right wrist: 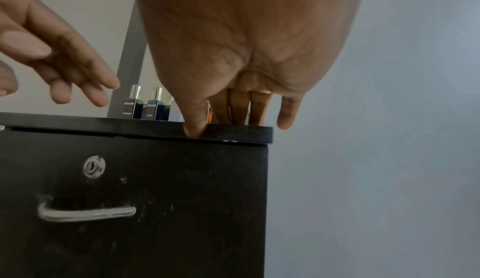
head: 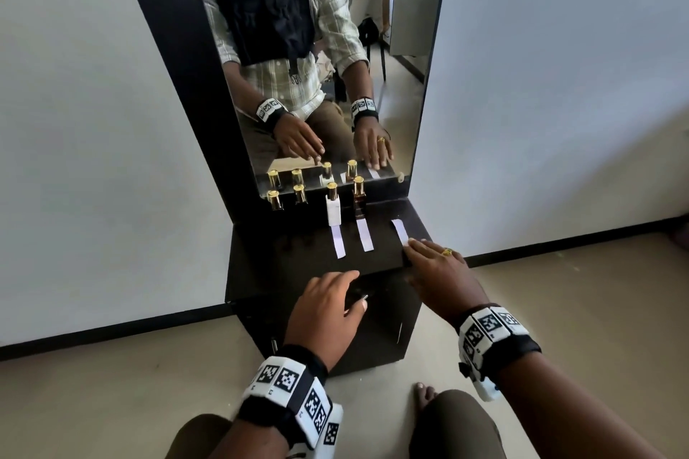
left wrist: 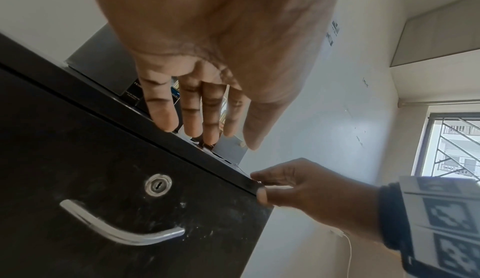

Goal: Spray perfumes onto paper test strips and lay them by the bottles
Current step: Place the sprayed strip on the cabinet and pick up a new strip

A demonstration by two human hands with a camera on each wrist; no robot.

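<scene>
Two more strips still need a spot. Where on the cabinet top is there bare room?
Bare patch: in front of the two dark bottles, left of the strip by the white bottle. Crowded on the right: three strips, and the right hand on the outermost strip.

Lighting: soft daylight, moderately bright.
Window [left wrist: 451,145] overexposed; wrist views blurred near each palm, edges bowed; dark cabinet [right wrist: 155,200] front underexposed.

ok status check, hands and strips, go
Left hand open, hovering at cabinet front edge. Right hand open, fingertips on rightmost strip. Two strips laid before white and brown bottles. Nothing in the way.
</scene>
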